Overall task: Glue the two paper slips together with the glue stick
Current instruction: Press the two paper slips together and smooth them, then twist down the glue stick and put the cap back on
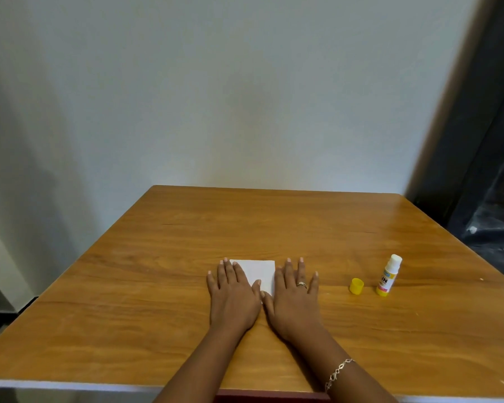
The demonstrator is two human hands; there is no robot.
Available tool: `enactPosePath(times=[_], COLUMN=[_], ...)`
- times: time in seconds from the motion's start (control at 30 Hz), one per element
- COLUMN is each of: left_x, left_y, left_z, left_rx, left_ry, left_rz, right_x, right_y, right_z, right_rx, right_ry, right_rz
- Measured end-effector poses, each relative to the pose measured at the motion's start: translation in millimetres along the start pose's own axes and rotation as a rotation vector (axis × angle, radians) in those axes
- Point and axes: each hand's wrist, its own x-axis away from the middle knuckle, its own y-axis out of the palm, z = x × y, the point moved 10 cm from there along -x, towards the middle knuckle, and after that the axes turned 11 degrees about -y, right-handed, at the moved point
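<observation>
Left hand [233, 295] lies flat, palm down, fingers straight and close together, pressing the left part of a white rectangular paper piece [258, 271]; right hand [296, 295] same pose, flat and unclenched, fingers slightly spread, covering the paper's right edge and near right corner; neither hand curls round anything; thumb tips come close over the paper's near edge, cannot tell if they touch; only a wedge of the paper shows between the hands, with its far edge and far right corner visible; cannot tell whether it is one slip or two stacked; paper lies flat on the brown wood-grain table top [303, 222], towards the near middle; silver ring [301, 284] on a right-hand finger; thin silver chain bracelet [338, 373] on the right forearm; both forearms bare, coming in from the bottom edge; right of the right hand, apart from it, a small yellow round plastic cap [356, 286] sits on the table; near it, further right, a white-and-yellow cylindrical glue stick [388, 276] stands on its yellow base, uncapped, white tip on top, dark label lettering too small to read fully; cap and stick not touching; behind the table a plain off-white wall [245, 97]; dark blurred area [492, 170] at far right, contents unclear.
</observation>
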Motion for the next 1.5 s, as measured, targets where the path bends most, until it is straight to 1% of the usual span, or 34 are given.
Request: enactPosePath(times=[0.07, 0.13, 0.2, 0.27, 0.37, 0.43, 0.5, 0.57, 0.63, 0.7, 0.77, 0.9, 0.97, 1.07, 1.13, 1.2, 1.27, 1.33, 1.43, 1.5], left_x=[7, 20, 33, 38, 36, 33, 32, 30, 26, 21, 19, 18, 18, 17, 15, 11, 6, 3, 1, 3], left_y=[-16, -35, -48, -54, -55, -53, -54, -55, -54, -53, -52, -51, -51, -51, -52, -52, -49, -45, -43, -45], left_z=[7, 24, 40, 48, 52, 54, 54, 51, 43, 36, 32, 31, 30, 27, 21, 14, 5, -1, -3, -1], left_rx=[0.016, 0.063, 0.148, 0.249, 0.401, 0.47, 0.513, 0.546, 0.59, 0.633, 0.661, 0.688, 0.698, 0.727, 0.779, 0.834, 0.885, 0.958, 1.108, 1.216], left_ry=[0.085, 0.261, 0.429, 0.502, 0.52, 0.503, 0.486, 0.462, 0.41, 0.351, 0.32, 0.311, 0.31, 0.293, 0.261, 0.207, 0.145, 0.099, 0.084, 0.119], left_rz=[0.108, 0.253, 0.368, 0.386, 0.301, 0.238, 0.234, 0.247, 0.243, 0.225, 0.215, 0.198, 0.197, 0.208, 0.212, 0.214, 0.209, 0.179, 0.079, 0.013], right_x=[11, 27, 46, 68, 100, 115, 122, 120, 113, 104, 99, 92, 92, 98, 96, 83, 64, 46, 23, 13], right_y=[-11, -25, -49, -72, -88, -91, -92, -90, -83, -75, -70, -68, -70, -84, -98, -107, -104, -92, -69, -57], right_z=[-4, -2, 12, 42, 101, 135, 162, 180, 189, 193, 194, 194, 194, 188, 170, 139, 102, 66, 24, 4], right_rx=[-0.053, -0.175, -0.352, -0.477, -0.587, -0.623, -0.625, -0.619, -0.625, -0.625, -0.625, -0.574, -0.544, -0.52, -0.521, -0.589, -0.691, -0.818, -0.955, -0.997], right_ry=[-0.044, -0.086, -0.079, 0.028, 0.293, 0.439, 0.549, 0.626, 0.657, 0.651, 0.631, 0.603, 0.595, 0.57, 0.472, 0.326, 0.176, 0.071, 0.002, -0.028], right_rz=[0.046, 0.105, 0.246, 0.432, 0.664, 0.771, 0.834, 0.829, 0.76, 0.694, 0.671, 0.642, 0.648, 0.751, 0.822, 0.831, 0.769, 0.678, 0.533, 0.446])
